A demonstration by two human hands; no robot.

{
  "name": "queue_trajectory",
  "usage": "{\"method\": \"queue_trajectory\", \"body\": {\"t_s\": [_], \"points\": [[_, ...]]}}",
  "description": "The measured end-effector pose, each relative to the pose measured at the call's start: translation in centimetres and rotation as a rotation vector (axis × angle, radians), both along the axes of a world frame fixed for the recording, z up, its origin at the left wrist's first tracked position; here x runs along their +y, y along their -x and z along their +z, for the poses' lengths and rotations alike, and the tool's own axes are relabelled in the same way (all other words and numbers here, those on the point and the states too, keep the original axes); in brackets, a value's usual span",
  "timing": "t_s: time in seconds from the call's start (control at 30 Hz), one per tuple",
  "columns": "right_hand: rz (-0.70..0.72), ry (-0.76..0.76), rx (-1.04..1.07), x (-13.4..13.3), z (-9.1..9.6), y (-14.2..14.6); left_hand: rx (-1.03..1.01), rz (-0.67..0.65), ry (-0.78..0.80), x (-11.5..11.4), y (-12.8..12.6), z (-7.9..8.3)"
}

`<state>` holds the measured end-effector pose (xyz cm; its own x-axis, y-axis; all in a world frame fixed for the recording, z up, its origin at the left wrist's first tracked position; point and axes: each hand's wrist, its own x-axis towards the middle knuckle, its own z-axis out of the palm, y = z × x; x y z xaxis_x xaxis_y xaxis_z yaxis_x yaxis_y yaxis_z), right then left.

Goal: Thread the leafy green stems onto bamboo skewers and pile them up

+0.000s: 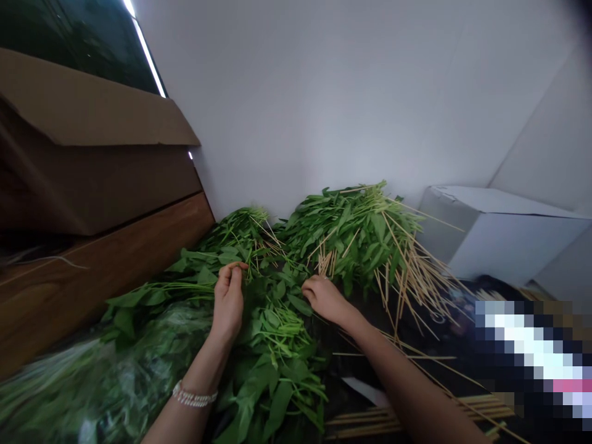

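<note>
My left hand (230, 297), with a beaded bracelet (194, 396) on its wrist, is raised over the greens with thumb and fingers pinched together. What sits in that pinch is too small to make out. To its right, my right hand (327, 300) has its fingers curled in at the leaves, and their tips are partly hidden. Between and below both hands lies a pile of leafy green stems (282, 333). Behind the right hand rises a large heap of leafy greens (342, 228), with many thin wooden sticks (407, 271) poking out at its right side.
A clear plastic bag of greens (152, 351) fills the lower left. An open cardboard box (124, 179) stands on a wooden surface (161, 222) at left. At right is a white box (499, 234) by the wall. More sticks (370, 422) lie at the bottom right.
</note>
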<state>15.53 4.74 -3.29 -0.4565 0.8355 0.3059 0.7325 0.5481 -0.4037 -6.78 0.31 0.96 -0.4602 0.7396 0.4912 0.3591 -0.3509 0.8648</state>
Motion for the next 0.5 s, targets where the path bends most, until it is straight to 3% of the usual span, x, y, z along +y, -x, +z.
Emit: {"method": "queue_trajectory", "body": {"t_s": [0.27, 0.5], "points": [[-0.111, -0.002, 0.037, -0.2, -0.8, 0.4, -0.115, -0.221, -0.057, -0.3, -1.0, 0.4], [-0.141, 0.012, 0.195, -0.2, -0.9, 0.3, -0.104, -0.21, -0.041, -0.5, -1.2, 0.3]]}}
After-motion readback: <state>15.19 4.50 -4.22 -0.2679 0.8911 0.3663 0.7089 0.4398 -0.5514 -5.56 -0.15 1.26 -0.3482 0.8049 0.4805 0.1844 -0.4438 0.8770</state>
